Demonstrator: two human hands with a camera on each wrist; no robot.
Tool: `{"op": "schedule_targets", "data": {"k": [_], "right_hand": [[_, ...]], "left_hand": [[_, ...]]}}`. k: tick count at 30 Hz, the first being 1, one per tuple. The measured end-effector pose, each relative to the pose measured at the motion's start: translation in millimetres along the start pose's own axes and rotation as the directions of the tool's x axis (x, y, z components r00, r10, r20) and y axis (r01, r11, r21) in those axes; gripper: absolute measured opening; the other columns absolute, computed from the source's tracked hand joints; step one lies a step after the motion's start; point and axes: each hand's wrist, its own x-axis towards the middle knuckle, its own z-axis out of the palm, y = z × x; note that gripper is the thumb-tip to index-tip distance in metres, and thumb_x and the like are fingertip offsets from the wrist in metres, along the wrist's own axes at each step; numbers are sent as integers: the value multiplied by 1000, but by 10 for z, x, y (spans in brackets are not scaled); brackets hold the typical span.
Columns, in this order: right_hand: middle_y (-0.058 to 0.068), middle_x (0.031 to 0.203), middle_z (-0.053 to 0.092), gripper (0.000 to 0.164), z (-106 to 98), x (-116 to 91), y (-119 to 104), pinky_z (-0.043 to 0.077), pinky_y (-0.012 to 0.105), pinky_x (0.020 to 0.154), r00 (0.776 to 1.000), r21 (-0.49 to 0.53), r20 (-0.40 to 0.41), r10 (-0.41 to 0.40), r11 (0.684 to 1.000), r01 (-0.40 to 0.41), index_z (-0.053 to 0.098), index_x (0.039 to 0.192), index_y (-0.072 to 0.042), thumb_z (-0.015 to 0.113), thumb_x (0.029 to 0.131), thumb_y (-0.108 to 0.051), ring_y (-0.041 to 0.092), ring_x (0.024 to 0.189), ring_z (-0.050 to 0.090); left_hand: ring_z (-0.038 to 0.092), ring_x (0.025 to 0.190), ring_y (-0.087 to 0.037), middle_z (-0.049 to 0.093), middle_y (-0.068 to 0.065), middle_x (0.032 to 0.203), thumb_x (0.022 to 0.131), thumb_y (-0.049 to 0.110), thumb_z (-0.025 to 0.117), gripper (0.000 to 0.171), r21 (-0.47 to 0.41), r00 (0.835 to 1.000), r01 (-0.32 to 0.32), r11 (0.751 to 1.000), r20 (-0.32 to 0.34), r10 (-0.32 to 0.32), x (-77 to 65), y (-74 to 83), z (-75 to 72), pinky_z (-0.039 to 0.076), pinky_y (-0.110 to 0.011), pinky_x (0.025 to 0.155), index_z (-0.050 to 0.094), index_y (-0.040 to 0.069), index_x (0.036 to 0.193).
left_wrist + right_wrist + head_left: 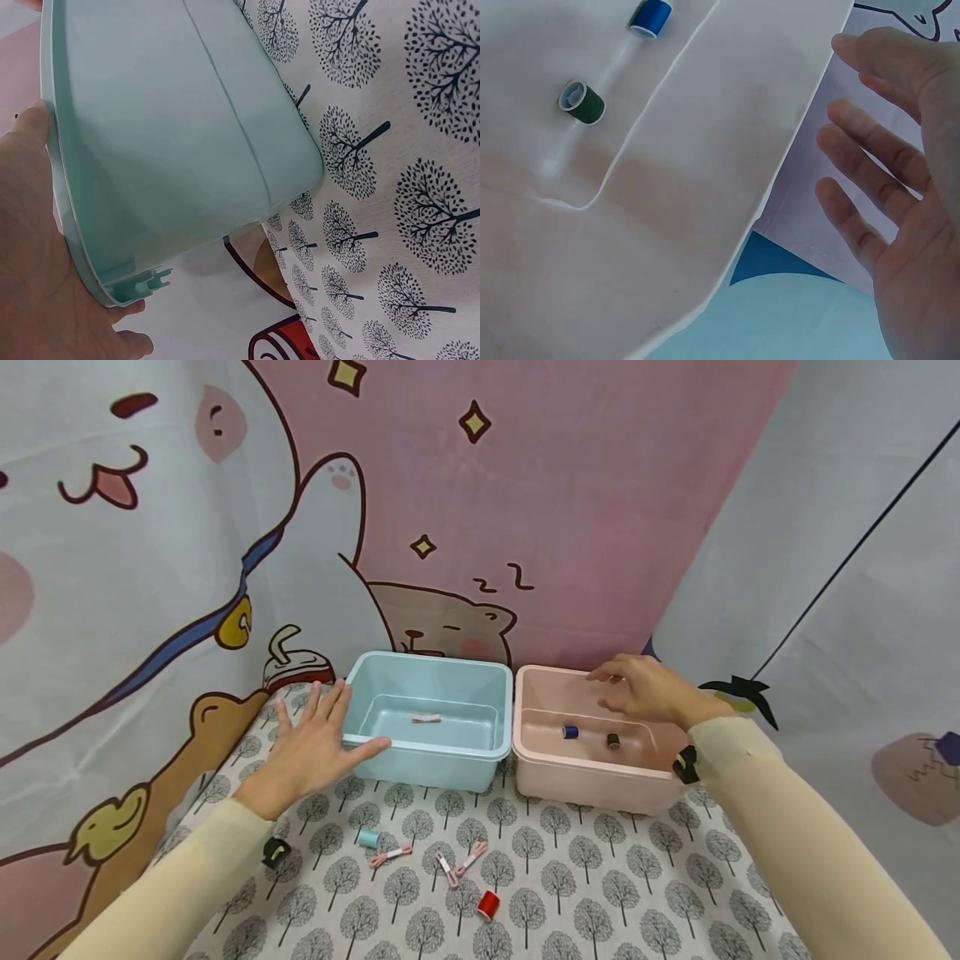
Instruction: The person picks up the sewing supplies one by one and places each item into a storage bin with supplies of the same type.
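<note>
My left hand (pixel 309 750) lies with fingers spread at the left rim of a light blue plastic bin (pixel 431 766). In the left wrist view its thumb and fingers reach along the bin's rim. Inside that bin is a small pink-and-white bundle of cord (pixel 426 718). Over the pink plastic bin (pixel 592 785) my right hand (pixel 647 689) hovers with loosely bent fingers and nothing in them. A blue thread spool (pixel 571 732) and a dark green thread spool (pixel 613 741) lie on the pink bin's floor, both also seen in the right wrist view.
On the tree-print cloth (pixel 585 877) in front lie a light blue spool (pixel 368 838), a red spool (pixel 488 906) and several pink cord bundles (pixel 391 856). The bins stand side by side against a cartoon-print curtain (pixel 570 510).
</note>
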Motion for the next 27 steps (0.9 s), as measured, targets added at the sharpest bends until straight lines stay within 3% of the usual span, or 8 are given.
{"op": "schedule_targets", "data": {"k": [6, 14, 19, 21, 27], "right_hand": [[17, 138, 81, 40, -5, -87, -58, 67, 60, 103, 1000, 6, -26, -6, 1000, 6, 82, 144, -12, 87, 104, -16, 37, 118, 79], [9, 134, 82, 42, 17, -267, -192, 66, 45, 89, 998, -23, -64, -26, 999, 25, 83, 145, -16, 88, 103, -15, 24, 102, 76], [8, 141, 81, 43, 58, -359, -316, 68, 54, 95, 998, -13, -67, -17, 1000, 16, 81, 148, -20, 88, 105, -19, 26, 111, 80], [7, 144, 81, 42, 89, -387, -361, 68, 56, 99, 996, -25, -85, -34, 999, 32, 81, 146, -21, 89, 105, -20, 27, 115, 81], [-1, 132, 83, 38, 191, -449, -491, 68, 43, 85, 964, -103, -211, -160, 985, 141, 86, 133, -24, 95, 96, -17, 17, 98, 78]], "left_hand": [[-2, 183, -53, 4, -18, 197, 104, 97, 45, 129, -4, 1000, 0, 1000, -2, 0, 4, -10, 10, -22, -90, 131, 8, 6, 188], [-3, 183, -51, 3, -18, 197, 103, 97, 46, 130, -11, 1000, -4, 1000, 0, 4, 10, -20, 17, -22, -90, 131, 7, 6, 188], [-4, 183, -51, 3, -17, 197, 103, 98, 45, 131, -12, 1000, -7, 1000, -1, 7, 14, -28, 16, -22, -90, 131, 7, 6, 188], [-4, 184, -51, 3, -17, 197, 103, 98, 45, 131, -13, 1000, -6, 1000, 1, 6, 14, -31, 17, -22, -90, 131, 7, 6, 188], [-4, 183, -51, 2, -18, 197, 103, 98, 45, 131, -15, 1000, -5, 1000, 1, 5, 17, -36, 16, -22, -90, 131, 7, 5, 188]]}}
